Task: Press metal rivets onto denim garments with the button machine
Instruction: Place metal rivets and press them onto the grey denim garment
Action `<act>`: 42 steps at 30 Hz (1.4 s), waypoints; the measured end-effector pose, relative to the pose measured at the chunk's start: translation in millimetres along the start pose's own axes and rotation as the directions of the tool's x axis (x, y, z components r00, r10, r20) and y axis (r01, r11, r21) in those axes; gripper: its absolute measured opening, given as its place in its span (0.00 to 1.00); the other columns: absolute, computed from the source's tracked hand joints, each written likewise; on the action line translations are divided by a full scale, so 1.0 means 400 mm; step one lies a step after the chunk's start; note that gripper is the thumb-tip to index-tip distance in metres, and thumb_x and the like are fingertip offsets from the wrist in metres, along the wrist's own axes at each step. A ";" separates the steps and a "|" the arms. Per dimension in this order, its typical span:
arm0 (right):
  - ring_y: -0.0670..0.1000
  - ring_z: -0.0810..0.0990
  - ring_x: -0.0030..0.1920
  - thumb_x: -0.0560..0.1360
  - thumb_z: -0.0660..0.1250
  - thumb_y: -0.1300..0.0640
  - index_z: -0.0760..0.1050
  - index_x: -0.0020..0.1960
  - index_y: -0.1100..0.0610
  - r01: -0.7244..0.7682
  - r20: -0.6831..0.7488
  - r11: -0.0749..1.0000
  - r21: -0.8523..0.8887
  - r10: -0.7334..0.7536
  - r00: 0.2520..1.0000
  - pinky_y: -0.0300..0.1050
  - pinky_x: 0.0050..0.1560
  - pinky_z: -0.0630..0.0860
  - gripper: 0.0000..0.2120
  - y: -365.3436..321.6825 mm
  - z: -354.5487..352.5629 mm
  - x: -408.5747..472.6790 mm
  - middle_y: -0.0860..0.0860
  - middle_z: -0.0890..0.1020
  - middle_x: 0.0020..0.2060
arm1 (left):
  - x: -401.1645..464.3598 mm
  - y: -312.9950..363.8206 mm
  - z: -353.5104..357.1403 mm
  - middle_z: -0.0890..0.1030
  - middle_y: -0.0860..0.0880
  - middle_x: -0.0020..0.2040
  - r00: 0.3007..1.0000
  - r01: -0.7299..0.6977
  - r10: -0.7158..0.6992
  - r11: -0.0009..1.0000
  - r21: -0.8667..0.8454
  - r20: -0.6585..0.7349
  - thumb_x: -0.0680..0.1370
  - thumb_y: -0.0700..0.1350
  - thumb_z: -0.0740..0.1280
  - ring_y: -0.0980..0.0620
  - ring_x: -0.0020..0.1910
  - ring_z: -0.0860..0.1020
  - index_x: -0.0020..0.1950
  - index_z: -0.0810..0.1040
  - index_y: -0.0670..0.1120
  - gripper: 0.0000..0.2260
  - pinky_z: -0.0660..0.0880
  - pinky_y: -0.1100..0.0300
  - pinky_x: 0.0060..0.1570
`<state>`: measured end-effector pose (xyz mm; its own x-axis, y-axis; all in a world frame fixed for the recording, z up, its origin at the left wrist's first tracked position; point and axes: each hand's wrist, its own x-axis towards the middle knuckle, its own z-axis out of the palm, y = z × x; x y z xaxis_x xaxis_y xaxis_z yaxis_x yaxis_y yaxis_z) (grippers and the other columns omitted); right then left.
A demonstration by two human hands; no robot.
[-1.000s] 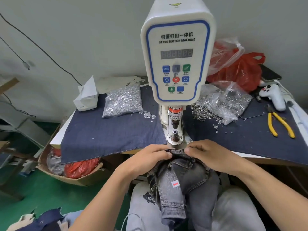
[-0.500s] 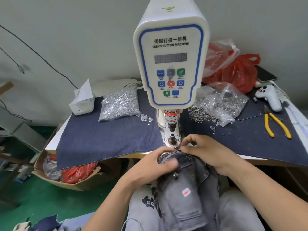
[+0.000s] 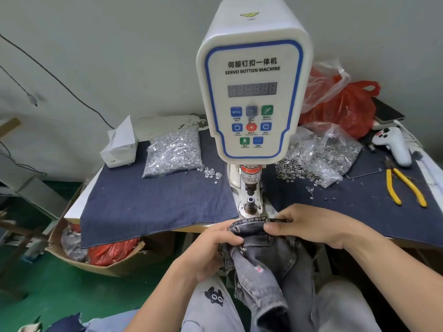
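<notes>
A grey denim garment (image 3: 263, 267) hangs over my lap, its waistband edge lifted to the table's front edge. My left hand (image 3: 211, 250) grips the band's left side. My right hand (image 3: 309, 224) pinches the band's right side between thumb and fingers. Just behind the band stands the white servo button machine (image 3: 254, 92), with its lower die post (image 3: 250, 204) bare and the punch (image 3: 249, 185) raised above it. A clear bag of silver rivets (image 3: 172, 154) lies left of the machine. An open bag of ring-shaped rivet parts (image 3: 318, 156) spills to the right.
Dark blue cloth (image 3: 153, 202) covers the table. Yellow-handled pliers (image 3: 405, 185), a white handheld controller (image 3: 393, 144), a red plastic bag (image 3: 347, 109) and a phone (image 3: 388, 113) sit at the right. A tissue box (image 3: 119, 147) stands back left. A cardboard box (image 3: 96, 257) sits below.
The garment has been turned in my hands; the band edge now sits slightly lower, in front of the die. My left thumb shifted from the fabric front to the band's edge.
</notes>
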<state>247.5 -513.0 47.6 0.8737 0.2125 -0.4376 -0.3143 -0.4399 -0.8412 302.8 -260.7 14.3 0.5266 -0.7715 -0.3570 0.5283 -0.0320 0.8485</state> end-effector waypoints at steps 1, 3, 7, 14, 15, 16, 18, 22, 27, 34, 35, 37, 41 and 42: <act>0.45 0.75 0.34 0.74 0.72 0.35 0.79 0.37 0.54 -0.002 -0.025 0.998 0.068 0.004 1.000 0.39 0.37 0.70 0.22 -0.003 0.000 0.006 0.48 0.80 0.32 | 0.008 -0.002 0.003 0.84 0.36 0.61 0.999 0.007 -0.009 0.999 -0.054 -0.036 0.69 0.42 0.70 0.39 0.57 0.84 0.65 0.83 0.40 0.24 0.80 0.50 0.58; 0.46 0.80 0.33 0.74 0.74 0.39 0.80 0.34 0.51 0.005 -0.062 0.985 0.173 0.006 0.998 0.36 0.35 0.74 0.18 -0.009 0.000 0.025 0.50 0.83 0.33 | 0.024 0.006 0.010 0.84 0.35 0.59 0.991 0.053 -0.068 0.990 -0.129 -0.116 0.68 0.46 0.71 0.38 0.55 0.83 0.60 0.85 0.39 0.22 0.79 0.48 0.60; 0.51 0.84 0.38 0.72 0.77 0.40 0.85 0.39 0.57 0.024 -0.115 0.973 0.231 0.002 0.993 0.44 0.43 0.78 0.19 -0.020 -0.015 0.060 0.58 0.87 0.39 | 0.047 0.042 0.004 0.83 0.32 0.62 0.972 0.059 -0.067 0.997 -0.042 -0.226 0.72 0.54 0.78 0.30 0.66 0.79 0.63 0.84 0.36 0.28 0.71 0.34 0.72; 0.50 0.86 0.42 0.72 0.76 0.41 0.84 0.39 0.54 0.068 -0.160 0.964 0.256 -0.027 0.987 0.41 0.41 0.79 0.16 -0.024 -0.044 0.099 0.54 0.87 0.40 | 0.084 0.074 -0.017 0.87 0.38 0.57 0.926 -0.023 0.067 0.992 0.121 -0.372 0.76 0.57 0.74 0.35 0.62 0.83 0.57 0.87 0.41 0.20 0.77 0.37 0.66; 0.49 0.86 0.42 0.72 0.77 0.41 0.85 0.41 0.54 0.094 -0.191 0.962 0.257 -0.045 0.981 0.40 0.42 0.79 0.16 -0.020 -0.045 0.104 0.54 0.88 0.41 | 0.087 0.074 -0.016 0.87 0.39 0.57 0.925 -0.030 0.075 0.992 0.125 -0.374 0.76 0.57 0.74 0.35 0.61 0.84 0.57 0.87 0.41 0.20 0.77 0.38 0.65; 0.49 0.86 0.43 0.70 0.77 0.40 0.85 0.43 0.55 0.121 -0.219 0.960 0.251 -0.065 0.973 0.40 0.43 0.79 0.18 -0.018 -0.047 0.108 0.54 0.88 0.42 | 0.089 0.076 -0.017 0.87 0.39 0.57 0.926 -0.042 0.083 0.992 0.119 -0.368 0.76 0.57 0.74 0.36 0.61 0.84 0.58 0.87 0.42 0.20 0.78 0.38 0.65; 0.50 0.86 0.45 0.66 0.77 0.39 0.85 0.47 0.57 0.158 -0.256 0.949 0.273 -0.086 0.963 0.42 0.46 0.80 0.23 -0.020 -0.046 0.115 0.57 0.88 0.45 | 0.090 0.080 -0.022 0.87 0.40 0.58 0.926 -0.077 0.117 0.989 0.126 -0.358 0.76 0.58 0.74 0.39 0.60 0.85 0.59 0.87 0.44 0.20 0.80 0.43 0.62; 0.49 0.86 0.43 0.62 0.76 0.34 0.84 0.48 0.56 0.151 -0.330 0.953 0.263 -0.058 0.942 0.45 0.47 0.79 0.28 -0.022 -0.050 0.134 0.54 0.88 0.43 | 0.109 0.090 -0.033 0.88 0.42 0.55 0.903 -0.081 0.159 0.975 0.205 -0.400 0.77 0.58 0.72 0.42 0.56 0.86 0.56 0.87 0.44 0.18 0.82 0.47 0.57; 0.46 0.87 0.46 0.69 0.73 0.29 0.84 0.47 0.53 0.074 -0.217 0.992 0.099 -0.051 0.975 0.44 0.49 0.79 0.27 0.005 -0.058 0.118 0.46 0.88 0.43 | 0.125 0.084 -0.042 0.88 0.43 0.54 0.900 -0.050 0.151 0.968 0.248 -0.408 0.82 0.55 0.69 0.42 0.55 0.87 0.53 0.87 0.46 0.14 0.82 0.44 0.58; 0.42 0.86 0.44 0.80 0.69 0.44 0.85 0.47 0.49 0.139 -0.283 0.982 0.124 -0.099 0.954 0.30 0.41 0.75 0.12 0.030 -0.043 0.127 0.46 0.89 0.42 | 0.133 0.078 -0.048 0.89 0.45 0.50 0.885 -0.036 0.174 0.950 0.311 -0.432 0.85 0.53 0.67 0.49 0.48 0.88 0.53 0.86 0.42 0.15 0.82 0.59 0.41; 0.43 0.86 0.45 0.81 0.68 0.43 0.85 0.48 0.51 0.139 -0.299 0.986 0.096 -0.105 0.948 0.32 0.42 0.76 0.13 0.032 -0.040 0.132 0.47 0.89 0.42 | 0.135 0.076 -0.048 0.89 0.44 0.50 0.880 -0.034 0.173 0.952 0.304 -0.442 0.85 0.52 0.67 0.47 0.49 0.88 0.54 0.86 0.42 0.15 0.83 0.56 0.43; 0.41 0.85 0.46 0.80 0.65 0.38 0.84 0.48 0.51 0.128 -0.327 0.991 0.047 -0.106 0.939 0.34 0.43 0.75 0.18 0.030 -0.037 0.134 0.46 0.88 0.43 | 0.139 0.071 -0.049 0.89 0.42 0.51 0.871 -0.029 0.166 0.956 0.290 -0.462 0.85 0.52 0.68 0.43 0.51 0.87 0.55 0.86 0.40 0.15 0.84 0.47 0.50; 0.34 0.83 0.48 0.71 0.69 0.30 0.84 0.48 0.42 0.134 -0.260 0.989 0.067 -0.113 0.959 0.24 0.43 0.72 0.17 0.031 -0.045 0.125 0.37 0.87 0.45 | 0.148 0.061 -0.057 0.89 0.43 0.49 0.866 -0.017 0.172 0.948 0.317 -0.469 0.83 0.55 0.69 0.45 0.48 0.88 0.49 0.87 0.47 0.14 0.83 0.49 0.48; 0.34 0.84 0.49 0.70 0.72 0.30 0.84 0.50 0.40 0.138 -0.237 0.986 0.093 -0.113 0.965 0.24 0.44 0.74 0.17 0.034 -0.048 0.122 0.37 0.87 0.46 | 0.150 0.058 -0.059 0.88 0.42 0.49 0.867 -0.014 0.169 0.949 0.315 -0.470 0.82 0.56 0.69 0.44 0.49 0.87 0.49 0.87 0.46 0.15 0.83 0.49 0.48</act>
<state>293.2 -525.3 20.9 0.9666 0.0479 -0.2519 -0.2236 -0.3232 -0.9195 362.4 -292.6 3.6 0.8583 -0.3756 -0.3497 0.2839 -0.2201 0.9332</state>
